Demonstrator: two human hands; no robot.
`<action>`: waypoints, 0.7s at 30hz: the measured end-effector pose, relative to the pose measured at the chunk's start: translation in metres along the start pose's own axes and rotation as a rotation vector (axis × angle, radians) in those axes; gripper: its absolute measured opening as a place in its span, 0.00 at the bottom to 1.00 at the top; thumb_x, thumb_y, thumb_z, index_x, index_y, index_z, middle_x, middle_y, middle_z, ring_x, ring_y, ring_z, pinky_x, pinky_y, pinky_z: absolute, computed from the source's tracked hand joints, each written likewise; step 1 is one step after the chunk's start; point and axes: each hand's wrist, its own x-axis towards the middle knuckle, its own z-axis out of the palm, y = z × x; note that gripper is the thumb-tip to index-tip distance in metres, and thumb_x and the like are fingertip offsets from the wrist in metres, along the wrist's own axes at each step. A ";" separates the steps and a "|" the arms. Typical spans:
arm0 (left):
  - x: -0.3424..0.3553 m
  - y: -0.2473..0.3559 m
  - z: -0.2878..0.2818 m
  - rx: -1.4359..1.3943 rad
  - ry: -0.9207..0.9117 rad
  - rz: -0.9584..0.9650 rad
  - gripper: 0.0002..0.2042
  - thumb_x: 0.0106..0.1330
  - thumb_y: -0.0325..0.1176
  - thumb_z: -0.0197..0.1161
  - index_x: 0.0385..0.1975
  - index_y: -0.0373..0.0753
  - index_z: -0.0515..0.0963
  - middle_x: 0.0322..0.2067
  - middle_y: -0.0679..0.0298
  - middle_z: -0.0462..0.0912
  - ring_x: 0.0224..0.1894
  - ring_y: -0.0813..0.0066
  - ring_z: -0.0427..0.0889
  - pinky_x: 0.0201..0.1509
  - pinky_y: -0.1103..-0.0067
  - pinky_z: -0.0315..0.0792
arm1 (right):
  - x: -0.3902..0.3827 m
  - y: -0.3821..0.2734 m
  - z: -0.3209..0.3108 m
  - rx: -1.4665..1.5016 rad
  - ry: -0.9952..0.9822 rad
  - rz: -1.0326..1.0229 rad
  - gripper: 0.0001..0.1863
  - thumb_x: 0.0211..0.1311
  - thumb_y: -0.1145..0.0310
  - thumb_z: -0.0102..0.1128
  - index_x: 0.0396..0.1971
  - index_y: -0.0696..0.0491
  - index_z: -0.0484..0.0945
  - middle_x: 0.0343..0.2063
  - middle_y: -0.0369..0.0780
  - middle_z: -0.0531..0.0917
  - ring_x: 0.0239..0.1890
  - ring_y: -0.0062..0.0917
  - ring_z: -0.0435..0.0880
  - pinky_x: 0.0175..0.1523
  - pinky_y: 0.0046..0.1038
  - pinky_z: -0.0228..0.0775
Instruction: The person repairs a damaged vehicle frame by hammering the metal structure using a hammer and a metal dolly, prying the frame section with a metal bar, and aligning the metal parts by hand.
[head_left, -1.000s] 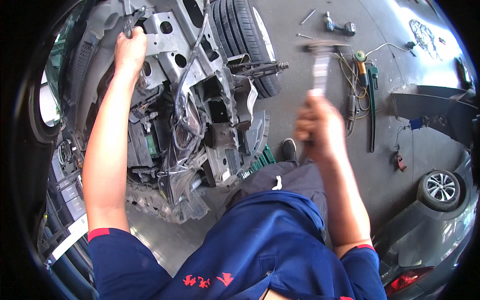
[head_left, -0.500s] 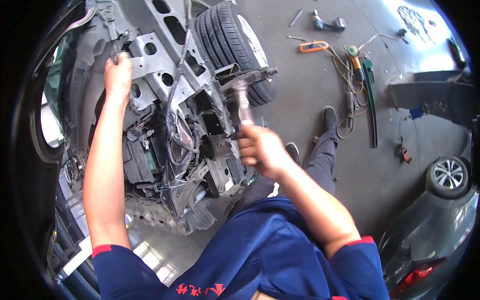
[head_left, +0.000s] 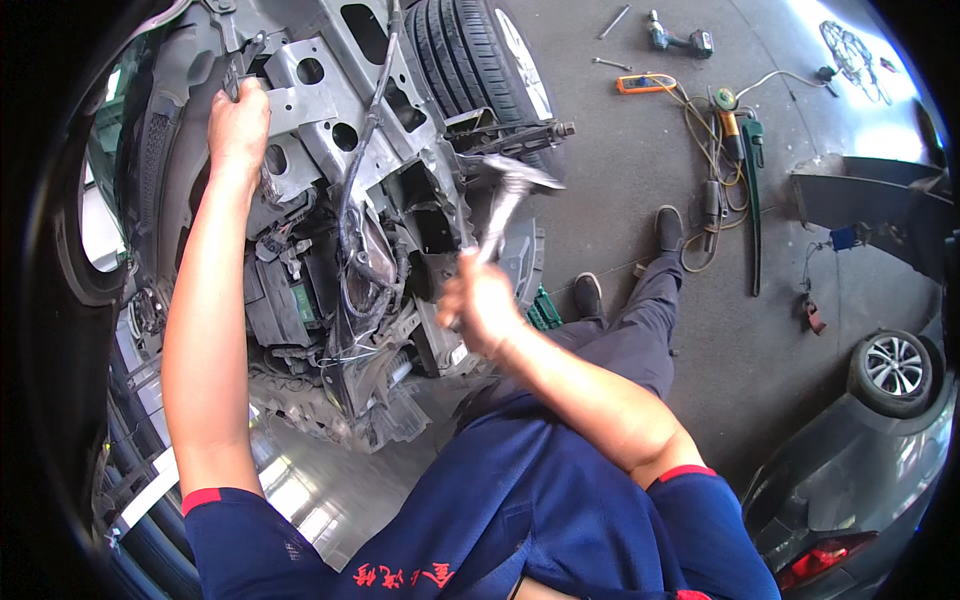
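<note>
My right hand [head_left: 482, 308] is wrapped round the handle of a hammer [head_left: 497, 222], slightly smeared by motion. The hammer's head is raised beside the stripped front end of a car, short of the tyre [head_left: 465, 70]. At the upper left, my left hand [head_left: 238, 130] is closed round a dark metal tool [head_left: 233, 78] of a kind I cannot make out. The tool's upper end meets the bare grey metal frame [head_left: 290, 108], which has round and oval holes. A black wiring harness [head_left: 358, 165] runs down over the frame between my hands.
Right of the wheel, a cordless drill [head_left: 680, 40], an orange-edged device [head_left: 645, 84], a yellow grinder [head_left: 731, 130] with its cord and a long green pipe wrench [head_left: 755, 200] lie on the floor. Another grey car [head_left: 850, 470] stands at the lower right. My feet are below the wheel.
My right hand has moved left and down with the hammer, whose head now tilts to the right. The left hand keeps its hold. The whole view has shifted slightly.
</note>
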 end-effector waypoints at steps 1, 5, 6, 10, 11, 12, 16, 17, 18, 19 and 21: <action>0.000 -0.001 0.001 -0.016 0.003 0.008 0.29 0.62 0.45 0.53 0.52 0.21 0.73 0.50 0.37 0.80 0.57 0.47 0.79 0.63 0.67 0.68 | 0.007 -0.007 -0.028 0.201 -0.125 -0.076 0.18 0.76 0.52 0.50 0.27 0.47 0.65 0.17 0.29 0.66 0.15 0.17 0.64 0.21 0.26 0.64; -0.001 -0.007 0.001 -0.004 0.079 0.098 0.26 0.63 0.45 0.54 0.48 0.24 0.76 0.44 0.42 0.83 0.53 0.50 0.81 0.60 0.66 0.70 | -0.001 -0.089 -0.179 0.262 -0.101 -0.454 0.16 0.78 0.54 0.47 0.27 0.44 0.66 0.17 0.25 0.60 0.14 0.10 0.57 0.18 0.19 0.51; 0.000 -0.008 0.002 -0.036 0.045 0.071 0.25 0.63 0.45 0.54 0.47 0.25 0.76 0.43 0.43 0.83 0.51 0.52 0.82 0.58 0.67 0.70 | -0.009 -0.115 -0.206 0.315 -0.306 -0.605 0.16 0.79 0.54 0.45 0.29 0.45 0.66 0.17 0.25 0.60 0.14 0.10 0.57 0.18 0.19 0.52; 0.001 -0.007 0.000 -0.056 -0.028 0.021 0.23 0.62 0.45 0.54 0.44 0.27 0.77 0.40 0.47 0.84 0.47 0.56 0.82 0.55 0.68 0.72 | -0.037 -0.182 -0.181 0.413 0.091 -1.190 0.21 0.80 0.51 0.36 0.27 0.49 0.62 0.18 0.29 0.60 0.16 0.14 0.58 0.25 0.23 0.60; 0.002 -0.005 -0.001 -0.011 -0.047 0.014 0.23 0.62 0.45 0.54 0.44 0.28 0.77 0.40 0.47 0.84 0.47 0.56 0.83 0.55 0.68 0.72 | -0.040 -0.180 -0.150 0.375 0.149 -1.323 0.23 0.80 0.50 0.34 0.26 0.49 0.61 0.17 0.29 0.60 0.17 0.15 0.58 0.26 0.24 0.61; 0.002 -0.003 -0.001 -0.026 -0.051 0.001 0.23 0.62 0.45 0.54 0.44 0.28 0.77 0.40 0.47 0.84 0.47 0.56 0.83 0.55 0.68 0.72 | -0.041 -0.164 -0.116 0.310 0.132 -1.355 0.26 0.80 0.46 0.31 0.23 0.48 0.57 0.16 0.30 0.59 0.16 0.18 0.58 0.25 0.25 0.61; 0.001 0.001 -0.001 0.046 0.013 0.008 0.29 0.62 0.46 0.54 0.53 0.24 0.74 0.51 0.40 0.81 0.59 0.51 0.78 0.64 0.69 0.67 | -0.010 -0.036 -0.004 -0.175 0.137 -0.802 0.18 0.78 0.56 0.45 0.26 0.48 0.64 0.16 0.32 0.69 0.15 0.22 0.72 0.23 0.27 0.71; -0.001 0.000 -0.001 0.091 0.025 0.003 0.32 0.62 0.46 0.54 0.57 0.22 0.72 0.54 0.38 0.78 0.63 0.50 0.75 0.67 0.69 0.65 | -0.011 -0.015 0.002 -0.265 -0.193 -0.147 0.17 0.77 0.56 0.48 0.27 0.48 0.65 0.16 0.32 0.69 0.16 0.21 0.72 0.23 0.26 0.71; -0.002 0.000 -0.001 0.041 -0.015 -0.016 0.35 0.62 0.47 0.53 0.61 0.19 0.67 0.59 0.35 0.74 0.67 0.49 0.70 0.71 0.69 0.62 | -0.002 -0.009 -0.009 -0.241 -0.175 -0.174 0.16 0.77 0.57 0.49 0.27 0.47 0.65 0.16 0.30 0.68 0.15 0.19 0.70 0.22 0.24 0.68; -0.003 -0.001 -0.001 0.033 -0.011 -0.007 0.35 0.62 0.47 0.53 0.61 0.19 0.67 0.59 0.35 0.74 0.67 0.49 0.70 0.71 0.69 0.62 | 0.012 -0.006 -0.021 -0.254 -0.064 -0.152 0.15 0.76 0.57 0.51 0.27 0.46 0.65 0.15 0.28 0.66 0.14 0.17 0.68 0.21 0.23 0.65; -0.004 -0.002 0.000 0.056 0.022 0.026 0.33 0.64 0.47 0.54 0.58 0.21 0.69 0.55 0.41 0.78 0.61 0.54 0.75 0.66 0.70 0.65 | 0.023 -0.047 -0.095 0.408 -0.390 -0.040 0.15 0.77 0.56 0.49 0.28 0.45 0.67 0.16 0.24 0.63 0.14 0.12 0.62 0.18 0.21 0.58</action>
